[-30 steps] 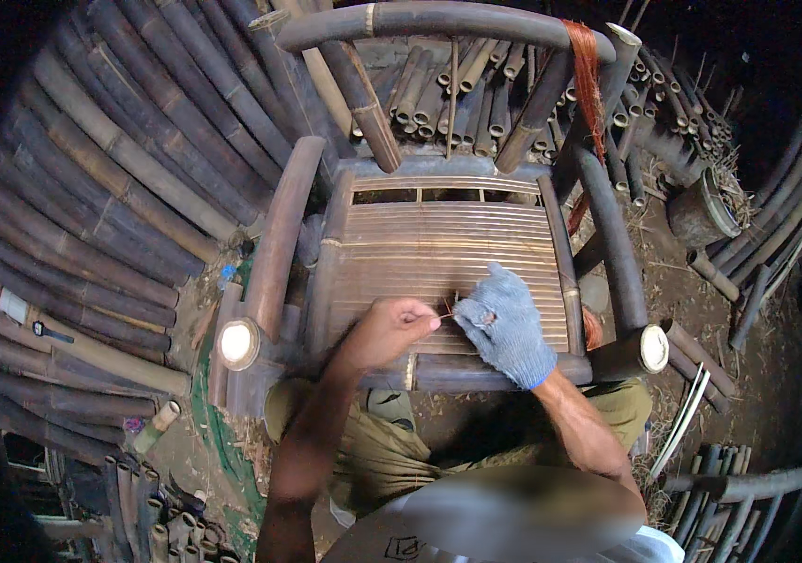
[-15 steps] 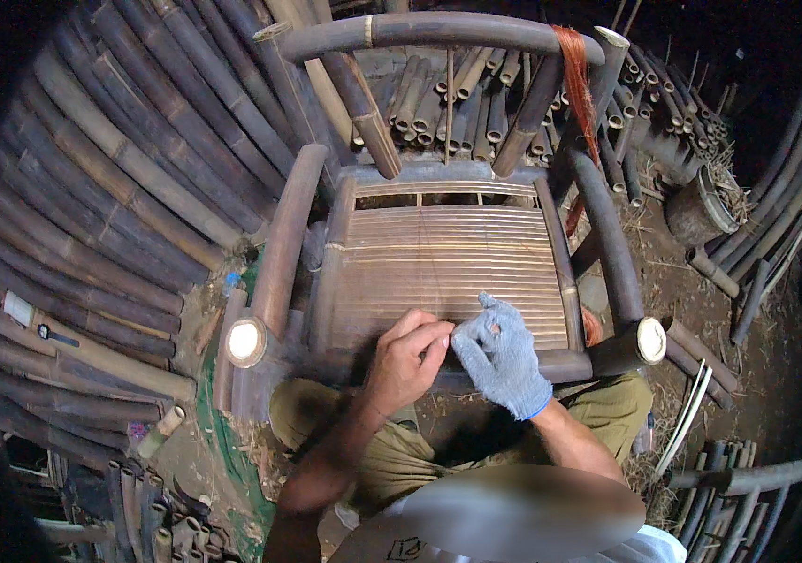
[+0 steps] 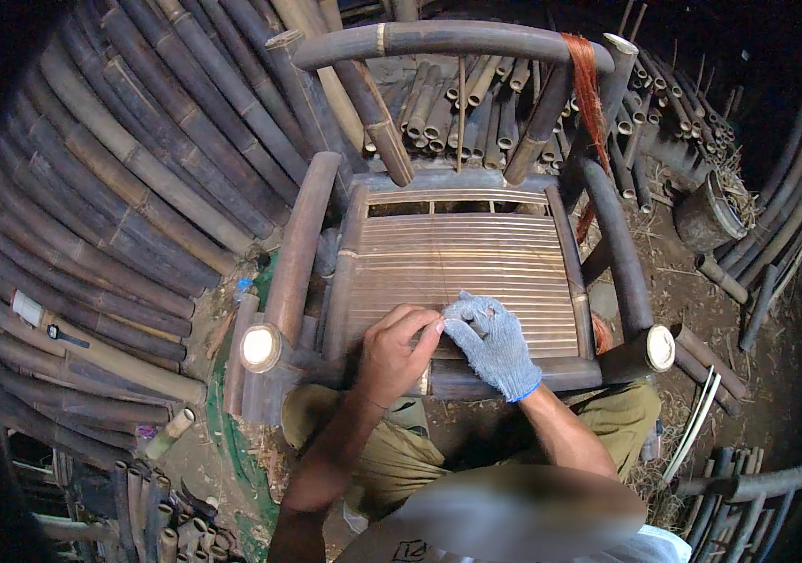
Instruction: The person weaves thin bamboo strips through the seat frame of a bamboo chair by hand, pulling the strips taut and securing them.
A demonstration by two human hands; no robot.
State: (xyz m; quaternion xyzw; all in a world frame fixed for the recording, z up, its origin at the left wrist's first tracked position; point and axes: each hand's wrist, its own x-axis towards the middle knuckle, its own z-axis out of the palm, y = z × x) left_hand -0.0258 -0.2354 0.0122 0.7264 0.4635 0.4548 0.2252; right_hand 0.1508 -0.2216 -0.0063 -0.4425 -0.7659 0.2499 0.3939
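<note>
A dark bamboo chair [image 3: 523,375] stands before me, its slatted seat [image 3: 476,246] facing up. My bare left hand [image 3: 398,352] is over the seat's front edge, thumb and fingertips pinched together. Beside it, my right hand [image 3: 495,345] in a grey knit glove is closed too, its thumb and forefinger meeting the left fingertips. A fine reddish strand [image 3: 435,255], only faintly visible, runs over the slats to the fingertips; its end is hidden. A bundle of orange fibres [image 3: 588,89] hangs over the right end of the backrest rail.
Dark bamboo poles [image 3: 129,188] lie stacked along the left. Cut bamboo tubes [image 3: 476,108] are piled behind the chair. A bucket [image 3: 709,214] stands at the right among straw and loose pieces. Green cloth [image 3: 232,441] lies on the floor at the left. The chair's armrests [image 3: 618,249] flank the seat.
My two hands stay pinched together at the seat's front edge, with the gloved fingers turned slightly inward. The whole view has shifted a little, so the chair appears slightly lower and further right.
</note>
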